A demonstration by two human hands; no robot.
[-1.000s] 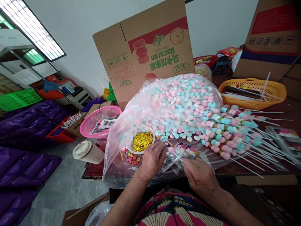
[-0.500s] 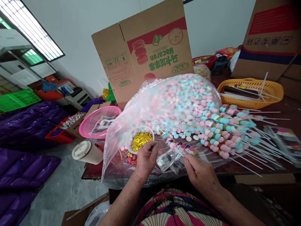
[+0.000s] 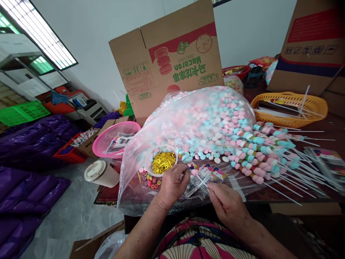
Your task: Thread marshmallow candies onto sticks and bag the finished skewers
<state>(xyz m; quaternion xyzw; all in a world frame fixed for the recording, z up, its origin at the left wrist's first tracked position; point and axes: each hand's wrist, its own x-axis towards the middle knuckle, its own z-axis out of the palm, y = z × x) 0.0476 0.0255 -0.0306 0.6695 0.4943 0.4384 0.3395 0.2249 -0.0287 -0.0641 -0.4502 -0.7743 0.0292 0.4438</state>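
Note:
My right hand point(image 3: 229, 201) pinches the stick end of a marshmallow skewer point(image 3: 194, 172), which slants up and away inside a clear printed sleeve. Fingers bent together, my left hand point(image 3: 174, 181) is beside the sleeve's near part; whatever is in its pinch is too small to make out. Just behind it stands a clear tub point(image 3: 147, 166) of gold twist ties point(image 3: 163, 162). Small coloured candy rings point(image 3: 151, 182) lie to its left. Flat printed sleeves point(image 3: 216, 172) are under and behind the skewer. Loose pastel marshmallows point(image 3: 207, 156) spill from a big plastic bag point(image 3: 172, 124).
Many marshmallow skewers point(image 3: 252, 163) are piled at right, sticks pointing toward the right edge. An orange basket point(image 3: 289, 122) stands behind them. On the left are a pink basket point(image 3: 98, 144) and a lidded cup point(image 3: 104, 174). A cardboard box point(image 3: 129, 54) rises behind the bag.
My left hand has moved right, from in front of the tub to the skewer's sleeve. The skewer has shifted slightly left and nearer. The view has tilted a little.

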